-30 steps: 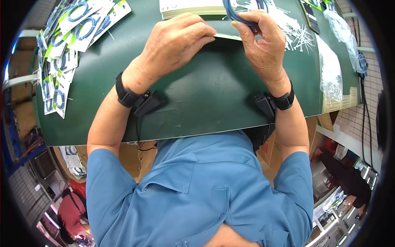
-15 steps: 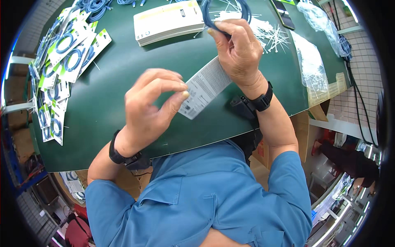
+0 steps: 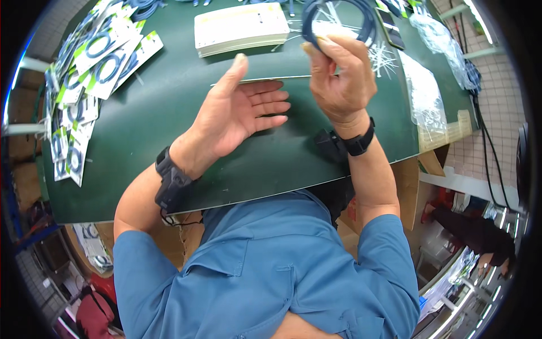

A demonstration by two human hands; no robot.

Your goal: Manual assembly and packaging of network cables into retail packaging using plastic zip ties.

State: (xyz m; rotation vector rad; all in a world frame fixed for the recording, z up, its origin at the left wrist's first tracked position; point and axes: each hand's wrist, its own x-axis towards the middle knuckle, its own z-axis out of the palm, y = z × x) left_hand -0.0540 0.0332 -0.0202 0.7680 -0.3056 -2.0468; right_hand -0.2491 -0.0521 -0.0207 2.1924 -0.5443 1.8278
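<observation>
Worktop [image 3: 265,169]: dk green, spans mid frame. Heap of carded coils [image 3: 96,68], upper L of frame, cards overlapping. L hand [image 3: 231,116], ctr: open, palm showing, thumb up, fingers spread twd R; card edge runs btwn thumb & fingers, contact unclear. R hand [image 3: 344,76], upper ctr-R: thumb & fingertips pinch the coil; whether lower fingers also hold card's R end, can't tell. Stack of cards [image 3: 241,28], upper ctr, neatly piled.

Coil [image 3: 309,27]: dk blue cable, upper ctr-R, raised in R hand. Prob. light, springy; smooth jacket may slip, turns may spread. Best hold: pinch all turns tog. at lower arc, as R hand does. Card [image 3: 293,77]: btwn hands, edge-on, thin pale line. Likely v. light, stiff-ish, creases easily; take by edges, no hard squeeze. White ties [image 3: 381,59]: loose, upper R.

Diffs vs. half a sec ago: L hand then has thumb & finger at card's end, now spread open. R hand & coil sit a bit further R in frame; pinch same. Card then slanted, printed face visible; now near level, edge only.
</observation>
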